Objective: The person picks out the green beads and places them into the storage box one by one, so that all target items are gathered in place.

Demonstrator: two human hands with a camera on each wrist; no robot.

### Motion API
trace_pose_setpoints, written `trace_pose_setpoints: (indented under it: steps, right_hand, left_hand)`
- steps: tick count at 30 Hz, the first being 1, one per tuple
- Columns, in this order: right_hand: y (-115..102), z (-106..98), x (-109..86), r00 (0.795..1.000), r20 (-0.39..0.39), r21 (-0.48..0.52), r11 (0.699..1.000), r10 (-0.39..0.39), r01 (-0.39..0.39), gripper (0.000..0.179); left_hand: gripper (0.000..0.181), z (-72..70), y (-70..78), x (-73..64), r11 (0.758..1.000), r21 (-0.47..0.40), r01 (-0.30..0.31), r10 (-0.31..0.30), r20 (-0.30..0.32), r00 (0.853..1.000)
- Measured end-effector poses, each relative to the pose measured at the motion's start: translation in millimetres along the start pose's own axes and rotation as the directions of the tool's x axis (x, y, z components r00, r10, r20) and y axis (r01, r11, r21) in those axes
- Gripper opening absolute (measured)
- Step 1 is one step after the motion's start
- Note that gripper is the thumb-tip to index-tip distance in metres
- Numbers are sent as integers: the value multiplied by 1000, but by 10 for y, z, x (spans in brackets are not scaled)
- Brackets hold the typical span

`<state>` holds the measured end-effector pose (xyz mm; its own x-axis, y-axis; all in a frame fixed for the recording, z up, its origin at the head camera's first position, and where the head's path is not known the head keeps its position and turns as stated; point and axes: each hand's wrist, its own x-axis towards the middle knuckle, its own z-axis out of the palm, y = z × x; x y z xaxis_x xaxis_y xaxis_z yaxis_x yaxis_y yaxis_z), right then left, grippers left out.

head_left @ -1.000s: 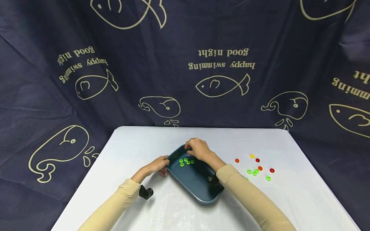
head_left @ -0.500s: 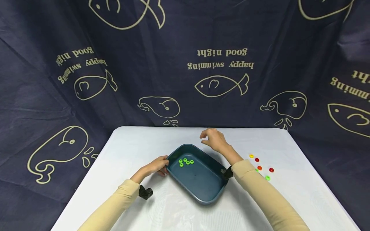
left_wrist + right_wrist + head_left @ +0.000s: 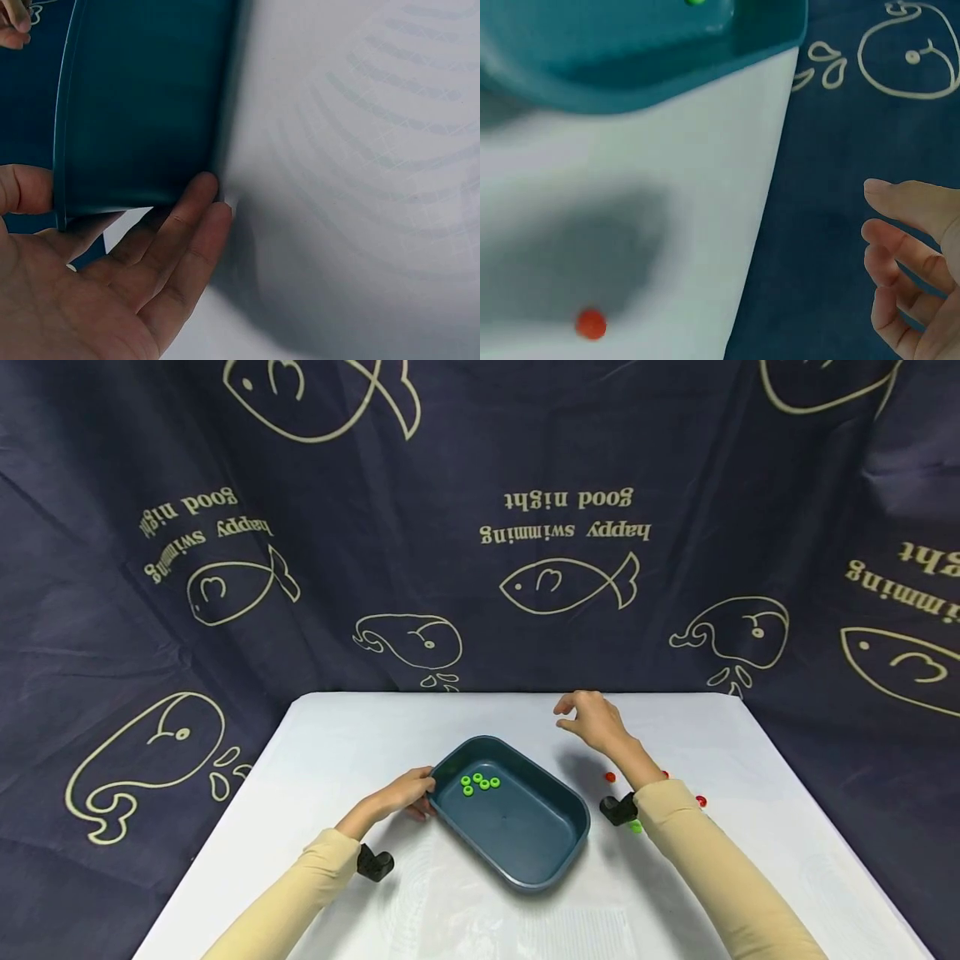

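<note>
The teal tray point(image 3: 517, 835), with five green rings point(image 3: 484, 784) inside, is gripped at its near-left rim by the left hand point(image 3: 411, 791). The right hand point(image 3: 592, 720) is held apart, thumb and fingers parted. White tabletop point(image 3: 367, 735) is seen beyond the tray.

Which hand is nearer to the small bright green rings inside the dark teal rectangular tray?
The left hand. It grips the tray at the end where the green rings lie; the right hand is in the air, off the tray's right side.
</note>
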<state>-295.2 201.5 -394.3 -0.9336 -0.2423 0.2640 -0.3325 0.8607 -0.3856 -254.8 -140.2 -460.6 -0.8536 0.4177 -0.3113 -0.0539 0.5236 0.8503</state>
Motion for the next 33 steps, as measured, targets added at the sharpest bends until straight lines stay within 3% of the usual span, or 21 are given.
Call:
trace_pose_setpoints:
  steps: [17,24,27,32,33]
  right_hand:
    - [658,-274,-394,993,-14,-53,992,114,-115,17]
    - [842,-291,-552,986,-4,-67,984,168,-168,16]
    - [901,-281,-605,984,11,-81,981,176,-174,16]
    - [987,-224,-695,980,42,-84,978,192,-188,18]
    - [1002,-204,-713,979,48,-81,978,199,-194,19]
  left_hand:
    - [38,2,16,-13,1000,5,4,-4,-3,1000]
    - [55,8,-6,-2,1000,1,10,-10,5,1000]
    - [54,6,-10,5,1000,2,8,-8,7,1000]
    - [45,-13,-46,19,999,-15,-33,33,31,999]
    - [43,-28,-70,30,998,-25,-65,66,50,997]
